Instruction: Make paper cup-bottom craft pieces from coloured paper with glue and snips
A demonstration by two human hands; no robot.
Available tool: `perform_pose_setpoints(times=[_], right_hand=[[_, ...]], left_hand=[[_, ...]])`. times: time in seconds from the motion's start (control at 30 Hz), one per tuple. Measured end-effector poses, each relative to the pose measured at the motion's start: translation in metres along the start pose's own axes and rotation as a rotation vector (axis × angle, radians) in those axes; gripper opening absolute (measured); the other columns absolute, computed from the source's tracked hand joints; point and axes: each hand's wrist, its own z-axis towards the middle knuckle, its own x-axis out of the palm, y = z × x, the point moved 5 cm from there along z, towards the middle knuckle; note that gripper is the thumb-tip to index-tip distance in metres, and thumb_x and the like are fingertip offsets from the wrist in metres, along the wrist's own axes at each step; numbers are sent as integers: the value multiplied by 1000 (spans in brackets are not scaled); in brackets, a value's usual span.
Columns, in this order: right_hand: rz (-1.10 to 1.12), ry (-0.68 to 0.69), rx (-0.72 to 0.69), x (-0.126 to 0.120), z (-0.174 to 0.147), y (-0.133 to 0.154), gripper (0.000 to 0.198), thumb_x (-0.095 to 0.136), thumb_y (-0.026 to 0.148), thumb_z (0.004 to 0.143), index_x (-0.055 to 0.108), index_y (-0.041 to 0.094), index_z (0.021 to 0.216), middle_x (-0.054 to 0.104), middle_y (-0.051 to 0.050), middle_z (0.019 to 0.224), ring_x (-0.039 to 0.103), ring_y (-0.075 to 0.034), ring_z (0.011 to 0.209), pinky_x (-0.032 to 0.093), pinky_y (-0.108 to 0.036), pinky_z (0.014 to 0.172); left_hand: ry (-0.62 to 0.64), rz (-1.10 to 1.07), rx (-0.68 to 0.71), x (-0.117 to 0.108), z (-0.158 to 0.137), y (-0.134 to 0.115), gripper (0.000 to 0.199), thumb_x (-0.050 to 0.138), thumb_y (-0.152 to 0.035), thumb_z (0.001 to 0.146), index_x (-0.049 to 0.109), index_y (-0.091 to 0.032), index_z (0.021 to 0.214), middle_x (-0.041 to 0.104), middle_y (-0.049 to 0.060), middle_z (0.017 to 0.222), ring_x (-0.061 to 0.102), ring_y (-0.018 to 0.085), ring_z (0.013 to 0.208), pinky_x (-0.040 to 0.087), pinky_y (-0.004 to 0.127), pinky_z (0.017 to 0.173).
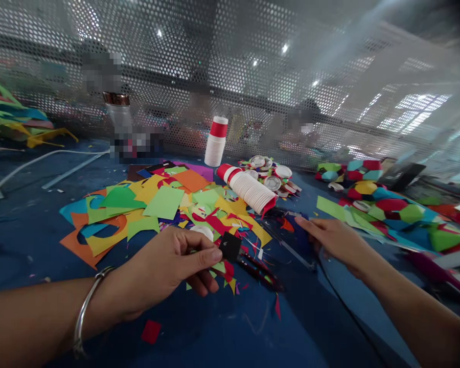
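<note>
My left hand, with a silver bangle at the wrist, pinches a small black square of paper or card between thumb and fingertips. A small pale spot shows on the square's face. To the right, my right hand is closed around a blue glue gun, partly hidden by the fingers, with a black cord trailing toward me. The glue gun is apart from the black square. Just below the square lies a dark, long-handled tool with red edges, its kind unclear.
Coloured paper scraps pile up in the middle of the blue table. One stack of paper cups lies sideways; another stack stands behind. Round-topped pieces sit nearby. Multicoloured paper shapes fill the right, before a perforated screen.
</note>
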Motion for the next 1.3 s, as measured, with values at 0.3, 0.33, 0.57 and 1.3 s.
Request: perform_pose_setpoints(times=[0.3, 0.33, 0.57, 1.3], right_hand=[[214, 430, -331, 60, -82, 93, 34, 59, 52, 97, 69, 21, 90, 67, -1, 74, 60, -12, 58, 49, -22, 53], [276, 495, -311, 71, -86, 98, 31, 59, 50, 97, 69, 20, 92, 67, 0, 74, 60, -11, 57, 47, -20, 50], [497, 614, -243, 93, -89, 101, 20, 61, 35, 98, 67, 18, 89, 67, 1, 71, 59, -6, 54, 43, -13, 44], [547, 572, -128, 107, -81, 84, 15, 68, 27, 90, 65, 19, 77, 67, 2, 66, 58, -8, 54, 48, -15, 48]], left_hand=[[-31, 97, 25, 0, 1, -5, 31, 70, -46, 89, 68, -17, 82, 75, 0, 65, 68, 10, 58, 53, 19, 57], [-31, 118, 26, 0, 1, -5, 31, 70, -46, 90, 68, -17, 82, 75, 0, 66, 68, 10, 58, 53, 19, 57], [-27, 134, 38, -2, 4, -8, 23, 76, -39, 85, 70, -17, 83, 75, 0, 65, 69, 11, 58, 56, 20, 58], [-190, 174, 162, -16, 8, -14, 22, 77, -32, 85, 65, -17, 95, 74, 0, 79, 70, 13, 73, 56, 23, 67]])
